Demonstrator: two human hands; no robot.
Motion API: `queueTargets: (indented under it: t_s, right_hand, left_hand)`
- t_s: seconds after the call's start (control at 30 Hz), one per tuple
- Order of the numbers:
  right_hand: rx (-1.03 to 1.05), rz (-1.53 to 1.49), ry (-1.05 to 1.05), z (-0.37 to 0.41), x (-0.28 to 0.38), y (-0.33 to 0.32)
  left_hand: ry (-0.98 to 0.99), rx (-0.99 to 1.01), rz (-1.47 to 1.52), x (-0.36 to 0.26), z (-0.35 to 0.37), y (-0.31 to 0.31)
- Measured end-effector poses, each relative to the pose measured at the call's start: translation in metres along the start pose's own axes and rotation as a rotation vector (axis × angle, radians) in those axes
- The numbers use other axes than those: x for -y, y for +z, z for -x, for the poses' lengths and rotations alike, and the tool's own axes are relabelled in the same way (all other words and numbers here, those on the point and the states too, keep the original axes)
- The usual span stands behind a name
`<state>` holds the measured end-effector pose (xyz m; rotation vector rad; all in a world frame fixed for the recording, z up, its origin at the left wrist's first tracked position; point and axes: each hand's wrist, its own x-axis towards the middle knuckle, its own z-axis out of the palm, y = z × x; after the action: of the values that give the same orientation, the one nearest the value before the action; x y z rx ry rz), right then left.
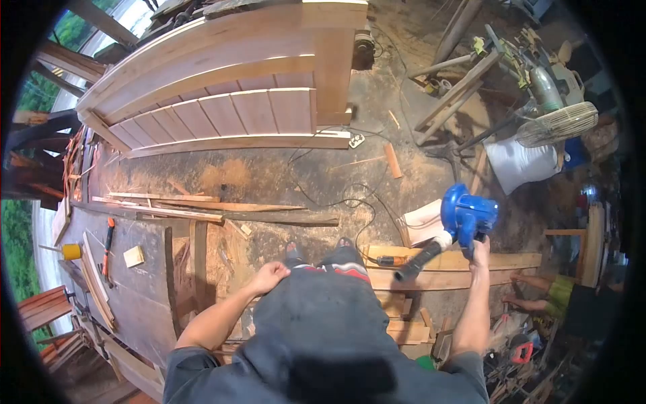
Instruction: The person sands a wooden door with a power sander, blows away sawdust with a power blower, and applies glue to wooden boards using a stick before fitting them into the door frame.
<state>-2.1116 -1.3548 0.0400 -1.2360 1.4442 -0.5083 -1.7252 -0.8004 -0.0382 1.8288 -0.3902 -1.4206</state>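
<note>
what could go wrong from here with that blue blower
The loose cord loops over the floor just ahead of the feet, so a step forward could catch it. The black nozzle of the blue blower in the right hand hangs near the orange and black tool and might knock it. If switched on, it could throw the loose sawdust into the air.

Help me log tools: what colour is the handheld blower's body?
Bright blue; the blower's body shows best in the head view.
</note>
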Motion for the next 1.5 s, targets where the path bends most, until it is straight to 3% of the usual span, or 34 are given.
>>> queueTargets:
  t_s: [0.07, 0.1, 0.17, 0.2, 0.3, 0.33, 0.43, 0.47, 0.5, 0.53, 0.57, 0.6, 0.7, 0.77, 0.87, 0.93, 0.97, 1.03, 1.13, 1.23, 1.27, 1.37, 1.4, 1.5]
  right_hand:
    - [-0.344, 0.268, -0.138, -0.016, -0.045, 0.015]
    - [-0.514, 0.400, -0.212, -0.023, -0.061, 0.023]
    - [-0.526, 0.495, -0.100, -0.009, -0.068, 0.051]
    - [-0.558, 0.562, -0.117, -0.010, -0.086, 0.059]
    - [-0.601, 0.644, -0.103, -0.011, -0.110, 0.078]
    - [-0.612, 0.588, -0.069, -0.011, -0.119, 0.082]
    - [-0.597, 0.522, 0.042, -0.008, -0.141, 0.096]
    - [-0.538, 0.505, 0.108, -0.003, -0.135, 0.101]
    - [-0.412, 0.335, -0.084, -0.027, -0.175, 0.093]
    - [-0.171, 0.207, -0.161, -0.031, -0.176, 0.090]
    - [0.073, 0.077, -0.232, -0.033, -0.169, 0.094]
    - [0.027, -0.108, -0.057, -0.020, -0.160, 0.110]
    - [0.167, -0.147, -0.101, -0.035, -0.181, 0.149]
    - [0.067, -0.160, 0.036, -0.050, -0.189, 0.182]
    - [0.270, -0.205, 0.181, -0.033, -0.170, 0.204]
    - [0.762, -0.389, 0.401, -0.030, -0.161, 0.198]
    - [0.908, -0.426, 0.521, -0.020, -0.151, 0.191]
    - [0.922, -0.399, 0.577, -0.008, -0.140, 0.189]
    - [0.849, -0.327, 0.579, 0.002, -0.139, 0.199]
    - [0.823, -0.272, 0.583, 0.007, -0.137, 0.211]
    - [0.823, -0.250, 0.593, 0.009, -0.137, 0.216]
    - [0.820, -0.179, 0.620, 0.023, -0.142, 0.235]
    - [0.817, -0.157, 0.633, 0.028, -0.145, 0.242]
    - [0.800, -0.084, 0.673, 0.034, -0.172, 0.267]
  left_hand:
    - [0.096, 0.024, 0.253, -0.037, -0.012, 0.033]
    - [0.141, 0.049, 0.120, -0.038, -0.015, 0.039]
    - [0.220, 0.083, -0.134, -0.028, -0.021, 0.054]
    - [0.131, -0.044, -0.473, -0.016, -0.014, 0.048]
    - [-0.296, -0.102, -0.459, 0.008, 0.017, 0.024]
    - [-0.418, -0.019, -0.331, 0.001, 0.034, 0.022]
    - [-0.414, 0.133, 0.163, 0.022, 0.077, 0.026]
    - [-0.407, 0.128, 0.232, 0.028, 0.086, 0.028]
    - [-0.398, 0.125, 0.301, 0.034, 0.096, 0.031]
    - [-0.383, 0.121, 0.371, 0.040, 0.104, 0.035]
    - [-0.367, -0.024, 0.453, 0.045, 0.102, 0.040]
    - [-0.354, -0.167, 0.534, 0.045, 0.091, 0.048]
    - [-0.221, -0.520, 0.534, -0.002, 0.064, 0.090]
    - [-0.150, -0.459, -0.044, -0.001, 0.057, 0.100]
    - [-0.256, -0.482, -0.341, 0.014, 0.080, 0.081]
    - [-0.132, -0.324, -0.396, 0.021, 0.089, 0.070]
    - [-0.067, -0.238, -0.422, 0.026, 0.088, 0.071]
    - [0.139, -0.159, -0.094, 0.055, 0.056, 0.074]
    - [-0.032, 0.079, -0.071, -0.024, 0.057, 0.055]
    - [-0.050, 0.323, -0.216, -0.069, 0.058, 0.031]
    - [0.061, 0.008, -0.205, -0.068, 0.059, 0.033]
    - [0.111, -0.150, 0.754, -0.081, 0.047, 0.022]
    - [0.183, -0.206, 0.803, -0.099, 0.057, 0.018]
    - [0.137, -0.398, 0.365, -0.101, 0.065, -0.005]
